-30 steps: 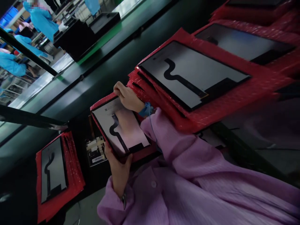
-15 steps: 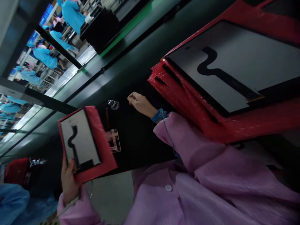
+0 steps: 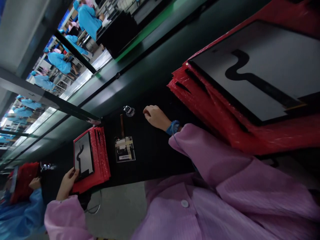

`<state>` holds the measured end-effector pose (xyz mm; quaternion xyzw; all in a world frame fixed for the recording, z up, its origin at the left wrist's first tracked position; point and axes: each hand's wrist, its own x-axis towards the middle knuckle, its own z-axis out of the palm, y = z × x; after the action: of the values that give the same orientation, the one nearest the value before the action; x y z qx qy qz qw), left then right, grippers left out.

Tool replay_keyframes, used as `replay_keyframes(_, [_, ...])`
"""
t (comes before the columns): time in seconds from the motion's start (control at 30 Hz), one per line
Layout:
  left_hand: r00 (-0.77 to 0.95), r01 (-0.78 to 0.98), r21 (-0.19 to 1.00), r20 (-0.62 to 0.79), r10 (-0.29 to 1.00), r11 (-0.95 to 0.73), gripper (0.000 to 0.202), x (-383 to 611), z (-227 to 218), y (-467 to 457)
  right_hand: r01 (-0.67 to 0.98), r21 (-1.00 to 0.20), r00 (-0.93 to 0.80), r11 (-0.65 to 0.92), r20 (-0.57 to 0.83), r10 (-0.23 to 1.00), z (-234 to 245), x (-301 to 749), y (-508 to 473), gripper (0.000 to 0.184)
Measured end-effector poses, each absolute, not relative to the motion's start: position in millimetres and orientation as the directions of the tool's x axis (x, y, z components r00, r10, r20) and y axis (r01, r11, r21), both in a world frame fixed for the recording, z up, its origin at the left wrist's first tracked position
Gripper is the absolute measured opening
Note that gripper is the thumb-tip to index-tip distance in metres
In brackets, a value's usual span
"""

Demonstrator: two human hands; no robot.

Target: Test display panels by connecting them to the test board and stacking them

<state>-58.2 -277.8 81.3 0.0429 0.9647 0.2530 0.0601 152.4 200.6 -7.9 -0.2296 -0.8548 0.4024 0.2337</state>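
My left hand (image 3: 67, 181) grips the near left corner of a flat display panel (image 3: 87, 156) with a grey back and a curved black ribbon cable. The panel lies on a stack of red plastic sleeves (image 3: 103, 166) at the left. Resting above the black mat, my right hand (image 3: 157, 117) has its fingers curled in, and nothing shows in them. Left of it sits a small shiny metal piece (image 3: 129, 111). Between the hands lie a thin brownish strip (image 3: 122, 126) and a taped rectangular part with a barcode label (image 3: 125, 149), inside a white outline.
At the right, a larger-looking display panel (image 3: 277, 50) tops a thick pile of red sleeves (image 3: 212, 111). A co-worker's hand (image 3: 35, 183) touches red sleeves (image 3: 26, 176) at far left. A metal post (image 3: 45, 90) crosses the upper left. A green-edged ledge (image 3: 140, 56) runs behind the mat.
My left hand has lowered the panel and its red sleeve onto the stack at the left, uncovering the taped part. My right hand's fingers have curled further in. The view has shifted somewhat.
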Motion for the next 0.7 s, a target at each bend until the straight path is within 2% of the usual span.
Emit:
replay_keyframes(0.07, [-0.997, 0.063, 0.413, -0.019, 0.078, 0.908, 0.079, -54.0, 83.0, -271.9, 0.2, -0.744, -0.794, 0.638, 0.259, 0.55, -5.3, 158.3, 190.5, 0.024])
replay_keyframes(0.1, [-0.995, 0.09, 0.37, 0.063, 0.072, 0.925, 0.081, -49.0, 82.3, -266.3, 0.199, -0.715, -0.797, 0.67, 0.281, 0.535, -3.2, 164.2, 183.3, 0.027])
replay_keyframes(0.2, [-0.907, 0.319, 0.289, 0.371, 0.202, 0.903, 0.075, -21.1, 71.8, -234.1, 0.213, -0.619, -0.792, 0.756, 0.343, 0.505, 7.2, 197.1, 156.2, 0.031])
replay_keyframes(0.27, [-0.822, 0.524, 0.366, 0.456, 0.343, 0.769, 0.063, 7.5, 59.1, -197.9, 0.225, -0.528, -0.764, 0.819, 0.426, 0.484, 17.1, 231.0, 138.4, 0.037])
replay_keyframes(0.3, [-0.792, 0.595, 0.43, 0.457, 0.404, 0.679, 0.056, 24.1, 52.2, -176.1, 0.237, -0.393, -0.714, 0.888, 0.549, 0.434, 22.7, 250.5, 131.5, 0.038])
replay_keyframes(0.33, [-0.763, 0.646, 0.485, 0.423, 0.489, 0.589, 0.048, 41.7, 45.5, -152.6, 0.269, -0.282, -0.645, 0.921, 0.658, 0.39, 28.2, 270.9, 126.5, 0.038])
replay_keyframes(0.4, [-0.679, 0.69, 0.595, 0.332, 0.655, 0.413, 0.036, 78.3, 34.8, -103.8, 0.43, -0.19, -0.517, 0.883, 0.75, 0.413, 38.1, 311.1, 123.5, 0.038])
replay_keyframes(0.47, [-0.509, 0.674, 0.698, 0.204, 0.836, 0.24, 0.031, 114.1, 28.9, -57.1, 0.625, -0.158, -0.429, 0.764, 0.748, 0.506, 43.6, 346.2, 129.1, 0.04])
replay_keyframes(0.53, [-0.357, 0.577, 0.809, 0.121, 0.926, 0.116, 0.032, 146.4, 27.7, -16.3, 0.704, -0.17, -0.363, 0.69, 0.749, 0.555, 43.7, 372.8, 140.1, 0.035])
replay_keyframes(0.6, [-0.242, 0.435, 0.9, 0.1, 0.965, 0.016, 0.034, 173.8, 29.8, 17.6, 0.687, -0.209, -0.326, 0.696, 0.767, 0.552, 40.7, 390.4, 152.5, 0.025])
replay_keyframes(0.7, [-0.158, 0.119, 0.99, 0.096, 0.983, -0.077, 0.04, 205.7, 35.8, 57.4, 0.642, -0.247, -0.295, 0.726, 0.795, 0.531, 39.1, 403.4, 167.6, 0.017])
